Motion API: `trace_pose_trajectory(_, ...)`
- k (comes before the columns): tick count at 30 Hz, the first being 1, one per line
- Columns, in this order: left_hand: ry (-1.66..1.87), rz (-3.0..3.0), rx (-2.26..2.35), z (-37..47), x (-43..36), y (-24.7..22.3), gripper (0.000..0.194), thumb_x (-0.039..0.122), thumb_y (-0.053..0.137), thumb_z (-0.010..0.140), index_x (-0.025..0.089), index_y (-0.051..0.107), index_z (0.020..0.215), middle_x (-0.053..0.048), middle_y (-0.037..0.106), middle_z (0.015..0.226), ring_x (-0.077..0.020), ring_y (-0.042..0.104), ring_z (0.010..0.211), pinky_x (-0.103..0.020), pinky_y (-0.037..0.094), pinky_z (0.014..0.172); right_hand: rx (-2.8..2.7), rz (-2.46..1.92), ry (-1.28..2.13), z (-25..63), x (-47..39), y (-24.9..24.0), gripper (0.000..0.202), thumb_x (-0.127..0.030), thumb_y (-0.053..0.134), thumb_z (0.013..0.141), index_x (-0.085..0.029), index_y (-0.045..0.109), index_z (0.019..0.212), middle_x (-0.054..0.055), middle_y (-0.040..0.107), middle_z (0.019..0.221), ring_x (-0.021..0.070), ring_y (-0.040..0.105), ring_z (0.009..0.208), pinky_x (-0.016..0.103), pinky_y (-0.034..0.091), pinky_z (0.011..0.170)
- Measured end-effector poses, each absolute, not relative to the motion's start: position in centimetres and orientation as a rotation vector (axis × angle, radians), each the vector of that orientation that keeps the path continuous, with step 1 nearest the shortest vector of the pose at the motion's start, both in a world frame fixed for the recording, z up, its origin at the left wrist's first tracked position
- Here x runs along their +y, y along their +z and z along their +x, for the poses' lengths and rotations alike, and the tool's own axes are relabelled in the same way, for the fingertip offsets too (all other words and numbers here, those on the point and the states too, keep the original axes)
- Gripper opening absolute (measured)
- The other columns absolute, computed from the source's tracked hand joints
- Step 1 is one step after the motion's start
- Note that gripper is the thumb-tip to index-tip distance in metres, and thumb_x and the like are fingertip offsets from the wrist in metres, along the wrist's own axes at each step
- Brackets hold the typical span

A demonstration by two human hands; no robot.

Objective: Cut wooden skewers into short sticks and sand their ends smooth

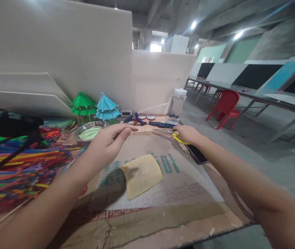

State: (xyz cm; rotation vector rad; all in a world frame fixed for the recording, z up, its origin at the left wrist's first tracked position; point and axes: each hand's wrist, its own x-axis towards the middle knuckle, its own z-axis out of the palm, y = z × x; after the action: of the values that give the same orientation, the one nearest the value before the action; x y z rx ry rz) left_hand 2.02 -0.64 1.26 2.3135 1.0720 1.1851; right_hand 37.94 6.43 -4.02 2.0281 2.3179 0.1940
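Note:
A curved piece of yellow paper [142, 177] lies on a translucent sheet [189, 180] over printed cardboard. Above and left of it hovers my left hand [112, 140], thumb and fingers brought together; whether anything small is between them is hidden. At the far right of the cardboard, my right hand [187, 134] has its fingers closed on yellow-handled scissors [180, 139], whose blades point left. Thin wooden sticks [183, 146] and a dark phone [198, 153] lie just below that hand.
Colourful pipe cleaners [15, 169] cover the left side. Behind stand a metal bowl [78, 133], green [81, 103] and blue [106, 106] paper-roofed models, a glue gun [136, 118], a dark blue tool [160, 124] and a clear bottle [177, 105]. A red chair [226, 105] stands beyond.

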Motion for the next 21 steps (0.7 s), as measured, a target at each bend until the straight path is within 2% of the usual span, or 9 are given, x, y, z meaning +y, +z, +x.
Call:
trace_pose_trajectory(4, 0.785, 2.423, 1.122, 3.2, 0.1, -0.9, 0.038, 0.046, 0.047, 0.098, 0.020, 0.072, 0.108, -0.008, 0.074, 0.101, -0.0230, 0.066, 0.088, -0.032, 0.049, 0.076, 2.366, 1.998, 0.167, 38.3, 11.1, -5.1, 0.047, -0.031, 0.062, 0.089, -0.014, 0.061, 0.133, 0.019, 0.069, 0.123, 0.0283, 0.066, 0.104, 0.030, 0.044, 0.081)
trace_pose_trajectory(6, 0.523, 2.474, 1.144, 4.1, 0.1, -3.3, 0.042, 0.049, 0.055, 0.094, 0.021, 0.068, 0.121, -0.009, 0.071, 0.106, -0.0246, 0.066, 0.092, -0.035, 0.050, 0.081, 2.404, 1.983, 0.157, 38.3, 13.0, -5.5, 0.049, -0.028, 0.063, 0.088, -0.013, 0.060, 0.135, 0.020, 0.067, 0.126, 0.0282, 0.065, 0.104, 0.030, 0.044, 0.085)
trace_pose_trajectory(8, 0.283, 2.567, 1.092, 4.7, -0.2, -5.9, 0.065, 0.059, 0.067, 0.083, 0.022, 0.059, 0.137, -0.011, 0.067, 0.112, -0.0296, 0.065, 0.099, -0.038, 0.051, 0.083, 2.449, 1.964, 0.139, 38.3, 14.3, -6.0, 0.049, -0.026, 0.062, 0.089, -0.014, 0.060, 0.136, 0.020, 0.066, 0.125, 0.0280, 0.064, 0.106, 0.031, 0.044, 0.087)
trace_pose_trajectory(10, 0.102, 2.597, 1.081, 4.5, -0.5, -7.9, 0.074, 0.063, 0.067, 0.081, 0.024, 0.054, 0.142, -0.012, 0.064, 0.113, -0.0323, 0.065, 0.099, -0.041, 0.052, 0.083, 2.498, 1.950, 0.122, 38.3, 14.9, -6.4, 0.049, -0.024, 0.061, 0.089, -0.014, 0.060, 0.137, 0.020, 0.065, 0.126, 0.0281, 0.063, 0.108, 0.032, 0.044, 0.091)
trace_pose_trajectory(15, -0.001, 2.529, 1.256, 0.5, 0.2, -9.4, 0.060, 0.052, 0.052, 0.094, 0.021, 0.051, 0.146, -0.015, 0.061, 0.121, -0.0340, 0.063, 0.109, -0.046, 0.050, 0.094, 2.646, 1.921, 0.116, 37.0, 12.9, -7.4, 0.048, -0.024, 0.048, 0.097, -0.007, 0.055, 0.141, 0.024, 0.057, 0.138, 0.0319, 0.055, 0.126, 0.042, 0.040, 0.107)
trace_pose_trajectory(17, -0.046, 2.445, 1.345, -1.4, 0.9, -9.2, 0.061, 0.050, 0.050, 0.095, 0.022, 0.048, 0.149, -0.016, 0.060, 0.125, -0.0344, 0.064, 0.110, -0.047, 0.050, 0.095, 2.750, 1.812, 0.043, 35.2, 11.7, -7.9, 0.049, -0.033, 0.042, 0.101, -0.016, 0.050, 0.147, 0.016, 0.052, 0.149, 0.0268, 0.049, 0.136, 0.039, 0.037, 0.113)
trace_pose_trajectory(18, -0.071, 2.409, 1.359, -2.3, 1.4, -9.2, 0.062, 0.049, 0.052, 0.094, 0.023, 0.047, 0.150, -0.016, 0.060, 0.128, -0.0347, 0.064, 0.111, -0.048, 0.049, 0.096, 2.817, 1.715, -0.026, 34.0, 11.1, -8.3, 0.051, -0.037, 0.041, 0.102, -0.020, 0.046, 0.150, 0.012, 0.049, 0.154, 0.0238, 0.045, 0.140, 0.038, 0.036, 0.116)
trace_pose_trajectory(21, -0.058, 2.362, 1.257, -3.9, 2.6, -9.2, 0.064, 0.046, 0.060, 0.089, 0.025, 0.047, 0.148, -0.014, 0.057, 0.140, -0.0345, 0.058, 0.124, -0.046, 0.045, 0.106, 2.965, 1.496, -0.366, 29.8, 9.5, -9.5, 0.067, -0.045, 0.045, 0.101, -0.016, 0.029, 0.159, 0.016, 0.028, 0.166, 0.0289, 0.026, 0.153, 0.049, 0.023, 0.124)
